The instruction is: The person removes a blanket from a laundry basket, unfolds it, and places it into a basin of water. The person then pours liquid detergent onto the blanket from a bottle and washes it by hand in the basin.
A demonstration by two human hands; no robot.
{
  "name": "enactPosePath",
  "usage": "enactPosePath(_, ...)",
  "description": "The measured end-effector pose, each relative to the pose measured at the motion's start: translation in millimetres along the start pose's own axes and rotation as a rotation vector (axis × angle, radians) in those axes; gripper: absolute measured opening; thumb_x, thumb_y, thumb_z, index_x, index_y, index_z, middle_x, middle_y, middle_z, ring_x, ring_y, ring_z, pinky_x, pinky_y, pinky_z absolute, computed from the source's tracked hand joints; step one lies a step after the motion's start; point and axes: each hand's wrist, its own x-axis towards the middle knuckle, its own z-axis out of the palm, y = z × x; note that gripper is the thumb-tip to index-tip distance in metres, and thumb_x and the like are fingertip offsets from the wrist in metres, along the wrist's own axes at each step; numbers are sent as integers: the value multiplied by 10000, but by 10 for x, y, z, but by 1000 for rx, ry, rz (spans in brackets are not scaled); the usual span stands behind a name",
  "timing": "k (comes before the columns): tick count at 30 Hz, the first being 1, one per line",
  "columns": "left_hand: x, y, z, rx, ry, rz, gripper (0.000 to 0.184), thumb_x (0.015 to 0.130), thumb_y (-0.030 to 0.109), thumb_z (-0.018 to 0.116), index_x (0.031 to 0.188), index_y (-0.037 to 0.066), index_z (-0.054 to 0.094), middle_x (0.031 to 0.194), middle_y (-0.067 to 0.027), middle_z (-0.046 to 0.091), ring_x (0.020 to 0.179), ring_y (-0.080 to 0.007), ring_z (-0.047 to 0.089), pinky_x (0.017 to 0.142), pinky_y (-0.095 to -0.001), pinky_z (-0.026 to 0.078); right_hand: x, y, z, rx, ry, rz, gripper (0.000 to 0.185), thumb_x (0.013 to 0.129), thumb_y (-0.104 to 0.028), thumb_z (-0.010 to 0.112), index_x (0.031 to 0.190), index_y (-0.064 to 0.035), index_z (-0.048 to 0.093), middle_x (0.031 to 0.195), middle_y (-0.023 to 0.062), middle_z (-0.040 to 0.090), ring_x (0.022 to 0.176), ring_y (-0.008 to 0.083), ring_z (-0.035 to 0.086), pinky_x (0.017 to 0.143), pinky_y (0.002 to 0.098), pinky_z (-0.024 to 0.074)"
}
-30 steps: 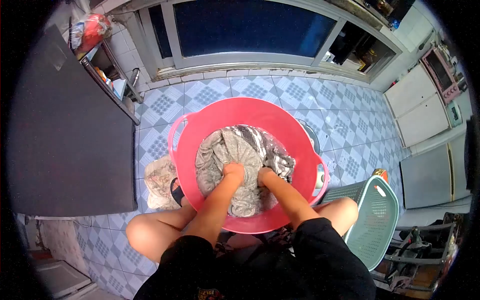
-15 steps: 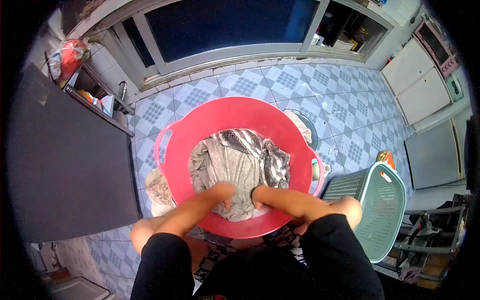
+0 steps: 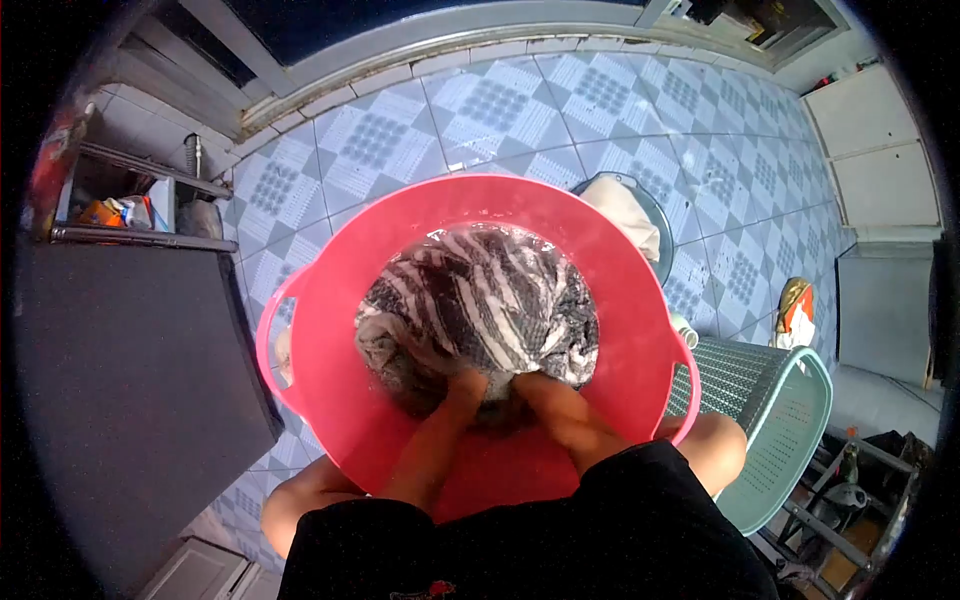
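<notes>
A pink tub (image 3: 345, 250) with two side handles stands between the person's knees. In it, a dark and white striped cloth (image 3: 480, 290) lies in water, with a grey part (image 3: 385, 340) bunched at its left. My left hand (image 3: 468, 384) is pushed into the near side of the cloth, its fingers hidden by cloth and water. Just to its right, my right hand (image 3: 528, 386) presses into the same cloth, and its fingers are out of sight too.
A green perforated basket (image 3: 790, 440) lies tipped at the right. Behind the tub sits a basin (image 3: 660, 215) with pale cloth (image 3: 620, 212). A dark flat panel (image 3: 140, 360) is at the left, below a metal rack (image 3: 150, 238). A folded metal frame (image 3: 840, 510) stands lower right.
The cloth has turned over, its striped part now covering most of what shows. Both hands have pushed deeper into it. The view has tilted down and closer to the tub.
</notes>
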Motion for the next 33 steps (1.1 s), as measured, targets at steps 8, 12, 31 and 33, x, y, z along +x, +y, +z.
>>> enactPosePath(8,12,23,-156,73,-103,61,328,713,248,601,953,26,630,1004,-160,602,916,-283,575,790,-383,447,-1366,-346,242,1011,625,-321,332,862,-231,443,1127,-49,525,1056,123,580,1016,238,527,859,310,402)
enactPosePath(12,-96,63,-364,89,-106,90,354,721,286,600,959,25,626,1001,-160,602,909,-278,576,792,-383,445,-1033,-307,154,187,623,-230,311,803,-223,513,1053,-46,571,1031,156,586,970,266,558,829,339,429)
enactPosePath(31,-1880,-14,-2373,47,698,-154,643,541,292,780,1079,65,510,1095,-156,544,1010,-291,525,800,-370,451,-2260,-1308,-1010,-467,1249,-206,760,573,-283,749,1157,-4,350,1202,228,414,1112,374,412,812,405,438)
enactPosePath(33,-1814,-48,-2339,70,757,-69,925,499,328,804,1256,97,324,1253,-169,393,1164,-332,373,931,-428,351,-1995,-1220,-1077,-353,1149,-144,790,562,-298,751,1186,-25,351,1216,230,404,1129,377,402,830,416,429)
